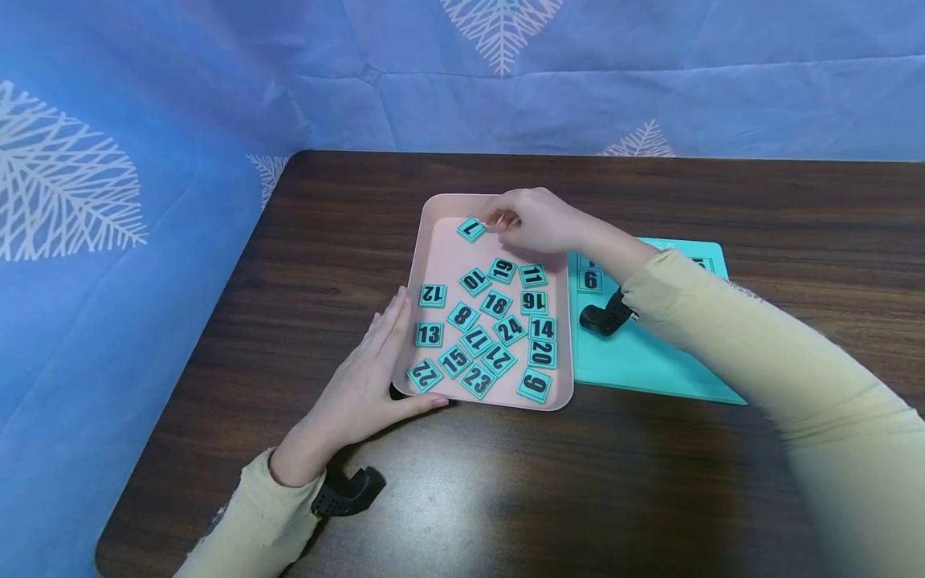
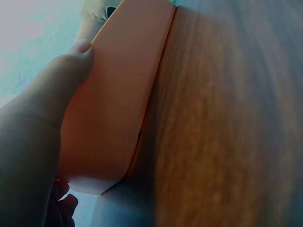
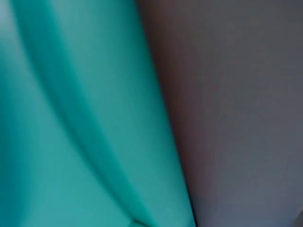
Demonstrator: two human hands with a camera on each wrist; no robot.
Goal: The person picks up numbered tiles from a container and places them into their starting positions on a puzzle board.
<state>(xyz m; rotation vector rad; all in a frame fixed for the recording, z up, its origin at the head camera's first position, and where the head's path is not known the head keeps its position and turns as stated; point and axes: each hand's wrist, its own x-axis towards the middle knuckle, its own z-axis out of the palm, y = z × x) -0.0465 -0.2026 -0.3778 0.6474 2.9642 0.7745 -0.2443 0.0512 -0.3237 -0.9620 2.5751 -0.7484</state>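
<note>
A pink tray [image 1: 448, 210] on the table holds several turquoise tiles with black numbers. My left hand [image 1: 368, 377] rests against its near left corner, fingers straight along the left side and thumb at the front edge. The left wrist view shows that thumb [image 2: 71, 71] against the tray's side wall [image 2: 118, 94]. Over the tray's far end, my right hand [image 1: 538, 221] has curled fingers at the edge of the tile marked 7 [image 1: 471, 229]; whether they pinch it is unclear. In the right wrist view only a turquoise surface [image 3: 104, 94] and a blurred dark area show.
A turquoise board [image 1: 650, 365] lies right of the tray, partly under my right forearm, with a few number tiles such as one reading 6 [image 1: 590, 280] on it. The dark wooden table [image 1: 506, 498] meets blue patterned cloth [image 1: 433, 104] at the back and left.
</note>
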